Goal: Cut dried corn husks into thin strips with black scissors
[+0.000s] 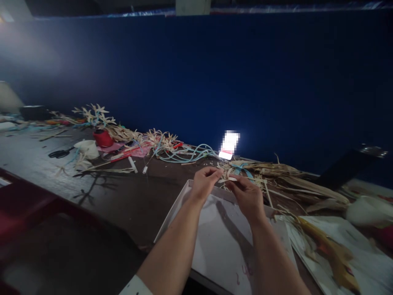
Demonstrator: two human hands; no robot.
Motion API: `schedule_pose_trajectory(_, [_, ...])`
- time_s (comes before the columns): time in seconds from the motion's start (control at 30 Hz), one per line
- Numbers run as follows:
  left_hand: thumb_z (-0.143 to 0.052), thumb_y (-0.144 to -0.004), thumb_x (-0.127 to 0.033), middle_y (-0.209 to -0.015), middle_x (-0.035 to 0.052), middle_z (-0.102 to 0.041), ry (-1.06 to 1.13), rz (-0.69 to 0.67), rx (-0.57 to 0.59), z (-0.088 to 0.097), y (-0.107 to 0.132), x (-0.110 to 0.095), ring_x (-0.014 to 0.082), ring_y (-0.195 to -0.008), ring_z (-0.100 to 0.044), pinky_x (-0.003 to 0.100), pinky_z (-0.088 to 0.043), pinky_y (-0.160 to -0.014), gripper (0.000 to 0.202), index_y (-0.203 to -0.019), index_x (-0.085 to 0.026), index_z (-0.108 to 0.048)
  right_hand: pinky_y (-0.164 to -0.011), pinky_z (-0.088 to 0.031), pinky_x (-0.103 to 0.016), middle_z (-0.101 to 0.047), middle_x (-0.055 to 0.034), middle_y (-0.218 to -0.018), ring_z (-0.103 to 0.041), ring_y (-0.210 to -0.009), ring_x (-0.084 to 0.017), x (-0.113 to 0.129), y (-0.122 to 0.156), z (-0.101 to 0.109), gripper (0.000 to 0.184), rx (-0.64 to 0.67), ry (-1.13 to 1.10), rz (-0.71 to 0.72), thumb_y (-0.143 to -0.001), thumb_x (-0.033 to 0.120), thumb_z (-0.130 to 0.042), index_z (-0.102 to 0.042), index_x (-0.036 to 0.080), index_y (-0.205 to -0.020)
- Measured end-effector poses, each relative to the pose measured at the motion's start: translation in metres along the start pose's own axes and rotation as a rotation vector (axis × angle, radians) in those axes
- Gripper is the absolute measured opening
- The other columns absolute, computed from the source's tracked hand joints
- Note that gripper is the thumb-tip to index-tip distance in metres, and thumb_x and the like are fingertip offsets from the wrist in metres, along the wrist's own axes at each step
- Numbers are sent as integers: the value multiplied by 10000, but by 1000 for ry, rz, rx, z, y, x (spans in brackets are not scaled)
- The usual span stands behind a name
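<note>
Over the far edge of a shallow white tray-like box point(215, 229), both my hands are raised close together. My left hand point(205, 183) pinches one side of a short pale strip of dried plant fibre point(231, 178). The fingers of my right hand point(248, 197) are closed on the strip's other side. Its exact shape is partly covered by my fingertips. Just beyond lie pale fibre scraps and a light blue ribbon point(242, 169). A lit phone point(225, 155) leans against the dark blue wall behind them.
Dried husks point(294, 180) spread to the right, near a yellow-handled tool point(328, 250) on white sheets. Leftward are pale blue cords point(196, 153), star-shaped fibre flowers point(162, 139), a red thread spool point(103, 138), a white cup point(87, 149) and black scissors point(61, 153).
</note>
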State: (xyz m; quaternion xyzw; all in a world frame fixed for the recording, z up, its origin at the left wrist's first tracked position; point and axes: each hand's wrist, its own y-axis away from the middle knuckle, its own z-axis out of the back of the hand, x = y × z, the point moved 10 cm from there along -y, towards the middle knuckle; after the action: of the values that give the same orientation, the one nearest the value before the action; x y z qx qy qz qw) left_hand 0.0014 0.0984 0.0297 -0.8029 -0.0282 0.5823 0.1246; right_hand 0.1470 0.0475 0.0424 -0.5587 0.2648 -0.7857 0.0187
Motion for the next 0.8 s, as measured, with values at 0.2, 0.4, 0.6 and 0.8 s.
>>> schedule_pose_trajectory(0.2, [-632,-653,-437,-611,2,-562,-118,-83,-20,2,2,-12,93,-592,-470,209,-356,-568,312,-676,-126,-646,-649,-440,-277,-664,-32,-783,-591,-727,-170,-2,1,1,178,-39,-126,38,-670,300,-680,-683,190,-808])
schedule_pose_trajectory(0.4, [-595,-692,-434,-614,2,-545,-218,-150,-15,0,8,-24,94,-591,-463,210,-349,-562,300,-664,-138,-635,-659,-442,-284,-649,-21,-731,-580,-704,-166,10,1,6,94,-63,-67,95,-679,273,-672,-669,187,-716])
schedule_pose_trajectory(0.6, [-564,-723,-432,-597,-6,-508,-320,-220,-44,1,11,-34,92,-592,-450,211,-340,-562,314,-601,-144,-591,-703,-443,-303,-657,-19,-749,-586,-725,-171,13,2,9,65,-83,-55,147,-695,256,-655,-672,199,-720])
schedule_pose_trajectory(0.8, [-568,-719,-426,-578,-10,-496,-325,-205,-49,2,11,-35,90,-574,-444,215,-331,-547,312,-583,-146,-588,-719,-436,-301,-662,-23,-782,-587,-758,-178,13,3,11,76,-110,-50,131,-696,266,-651,-672,197,-719])
